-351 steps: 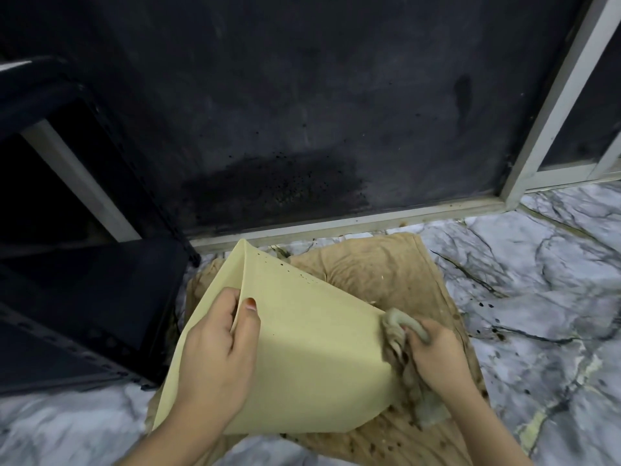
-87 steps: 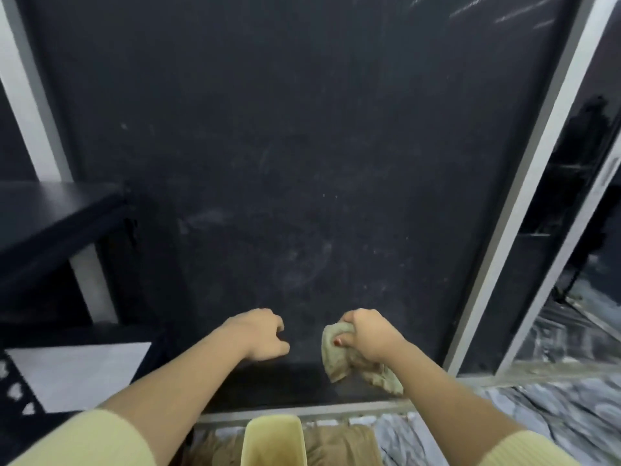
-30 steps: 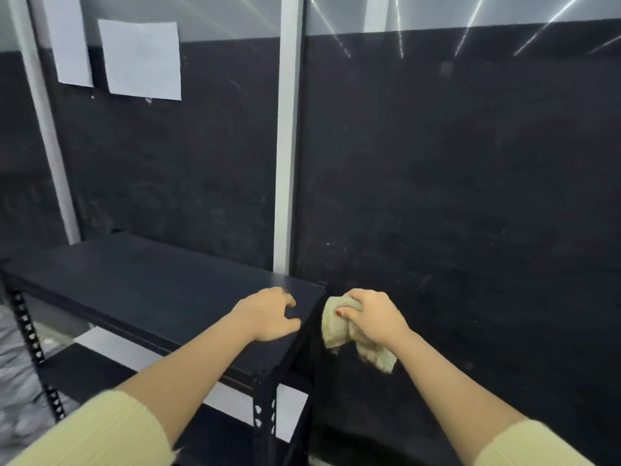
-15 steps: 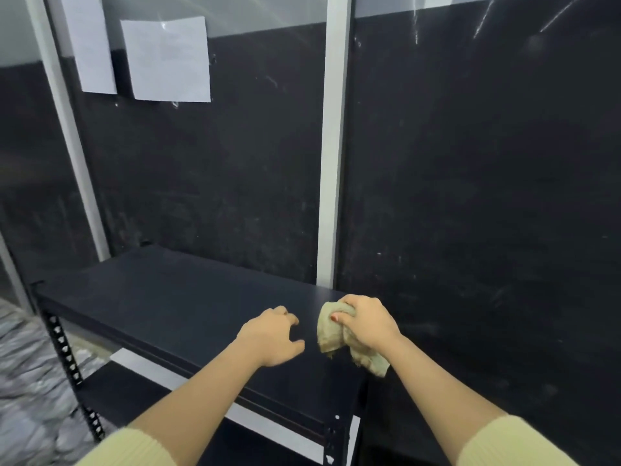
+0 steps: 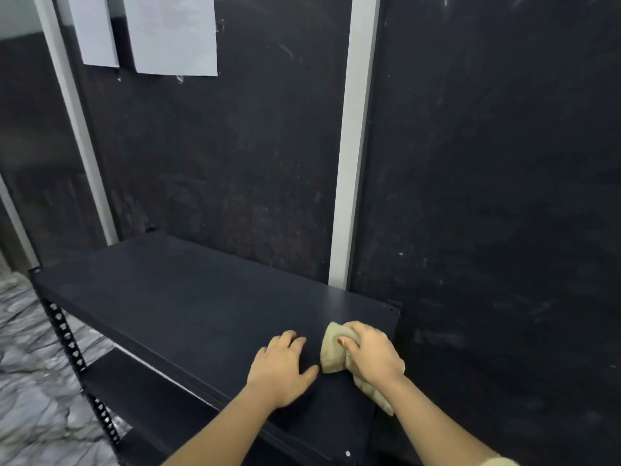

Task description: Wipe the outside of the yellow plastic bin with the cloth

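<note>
Both hands are over the black shelf [image 5: 188,297] at its near right end. Left hand [image 5: 280,366] hovers or rests there, fingers loosely bent, holding nothing. Right hand [image 5: 371,356] clutches the bunched cloth [image 5: 332,353], just beside the left thumb. Yellow bin is out of sight. Two paper sheets [image 5: 174,31] hang on the dark wall, far left.

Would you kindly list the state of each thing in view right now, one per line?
cloth: bunched up, gripped in the right hand, over the shelf top.
right hand: fingers curled round the cloth.
left hand: holds nothing, fingers loosely bent, over the shelf top; contact unclear.
black shelf unit: upright against the dark wall, top bare apart from the hands.
paper sheets: stuck flat on the wall.
yellow bin: not in view.
</note>
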Motion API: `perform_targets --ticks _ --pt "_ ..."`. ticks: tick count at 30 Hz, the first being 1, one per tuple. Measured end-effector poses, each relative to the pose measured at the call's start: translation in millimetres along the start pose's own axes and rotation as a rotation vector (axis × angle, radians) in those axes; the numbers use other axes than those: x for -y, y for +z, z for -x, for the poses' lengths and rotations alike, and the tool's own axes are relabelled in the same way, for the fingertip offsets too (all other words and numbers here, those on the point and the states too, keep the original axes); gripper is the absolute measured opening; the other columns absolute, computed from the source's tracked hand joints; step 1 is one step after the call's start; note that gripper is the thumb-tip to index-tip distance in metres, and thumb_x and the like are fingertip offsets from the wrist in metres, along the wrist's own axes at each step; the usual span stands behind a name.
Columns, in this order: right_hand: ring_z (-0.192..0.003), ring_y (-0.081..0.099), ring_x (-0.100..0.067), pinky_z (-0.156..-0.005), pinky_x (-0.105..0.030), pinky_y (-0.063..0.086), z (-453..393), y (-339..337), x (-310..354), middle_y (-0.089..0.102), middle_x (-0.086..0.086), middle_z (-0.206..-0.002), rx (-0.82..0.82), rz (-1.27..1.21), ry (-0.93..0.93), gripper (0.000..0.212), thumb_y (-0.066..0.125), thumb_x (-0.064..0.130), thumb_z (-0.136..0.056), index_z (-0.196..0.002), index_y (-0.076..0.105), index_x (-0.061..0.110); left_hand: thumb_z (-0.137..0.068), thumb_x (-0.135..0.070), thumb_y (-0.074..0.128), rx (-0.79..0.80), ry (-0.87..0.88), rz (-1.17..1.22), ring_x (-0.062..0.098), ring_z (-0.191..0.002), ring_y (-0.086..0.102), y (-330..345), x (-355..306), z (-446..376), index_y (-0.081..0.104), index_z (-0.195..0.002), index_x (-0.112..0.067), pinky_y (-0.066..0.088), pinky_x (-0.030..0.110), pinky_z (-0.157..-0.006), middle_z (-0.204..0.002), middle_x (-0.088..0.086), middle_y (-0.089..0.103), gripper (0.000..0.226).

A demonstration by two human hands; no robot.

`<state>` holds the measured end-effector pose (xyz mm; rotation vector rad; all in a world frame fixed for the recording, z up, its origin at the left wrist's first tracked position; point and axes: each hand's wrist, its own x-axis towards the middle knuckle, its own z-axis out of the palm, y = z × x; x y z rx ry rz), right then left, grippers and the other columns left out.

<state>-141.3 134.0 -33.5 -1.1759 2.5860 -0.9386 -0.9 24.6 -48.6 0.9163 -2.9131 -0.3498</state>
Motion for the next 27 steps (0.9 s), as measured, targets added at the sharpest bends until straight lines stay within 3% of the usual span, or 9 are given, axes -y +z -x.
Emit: perform_targets --ticks 5,9,14,19,23,27 --pt "-0.114 0.042 -0.016 -0.091 -0.030 0.039 0 15 -15 0.055 0.006 -0.122 0.028 0.034 -0.015 0.034 0.044 0.039 -0.091 -0.125 0.046 0.031 -0.086 -0.060 0.036 -0.017 -0.018 0.018 0.016 -0.142 0.017 24 6 -2 0.023 -0.145 -0.024 0.019 0.035 -0.116 -0.156 -0.003 0.020 0.070" --pt "-0.113 0.039 -0.014 -0.085 -0.035 0.043 5 16 -10 0.048 0.013 -0.121 0.040 0.152 -0.023 0.038 0.037 0.046 -0.091 -0.129 0.037 0.040 -0.086 -0.061 0.035 -0.072 -0.016 0.028 0.013 -0.143 0.014 33 9 -2 0.022 -0.145 -0.027 0.012 0.033 -0.117 -0.156 -0.007 0.018 0.070" --pt "-0.115 0.041 -0.020 -0.089 -0.032 0.037 13 3 1 0.042 0.006 -0.127 0.035 0.252 -0.042 0.042 0.033 0.044 -0.094 -0.134 0.031 0.033 -0.084 -0.063 0.033 -0.123 -0.013 0.047 0.011 -0.143 0.013 38 9 -2 0.023 -0.144 -0.029 0.010 0.031 -0.118 -0.155 -0.009 0.018 0.070" --pt "-0.112 0.040 -0.019 -0.092 -0.033 0.037 9 13 -6 0.045 0.009 -0.125 0.009 0.273 -0.053 0.043 0.030 0.046 -0.093 -0.133 0.034 0.029 -0.071 -0.070 0.019 -0.136 -0.015 0.066 0.009 -0.142 0.015 38 9 0 0.024 -0.144 -0.031 0.010 0.030 -0.117 -0.154 -0.012 0.020 0.083" --pt "-0.111 0.040 -0.017 -0.090 -0.032 0.037 3 20 -12 0.047 0.011 -0.122 -0.010 0.229 -0.042 0.041 0.032 0.046 -0.092 -0.129 0.037 0.030 -0.078 -0.068 0.029 -0.131 -0.035 0.077 0.008 -0.142 0.014 36 8 0 0.023 -0.144 -0.032 0.009 0.030 -0.117 -0.154 -0.013 0.020 0.075" --pt "-0.110 0.040 -0.013 -0.094 -0.032 0.038 -2 24 -25 0.048 0.016 -0.120 0.026 0.133 -0.044 0.039 0.035 0.049 -0.090 -0.126 0.040 0.036 -0.068 -0.072 0.022 -0.113 -0.027 0.083 0.007 -0.141 0.016 35 5 1 0.025 -0.143 -0.033 0.010 0.028 -0.116 -0.152 -0.015 0.022 0.084"
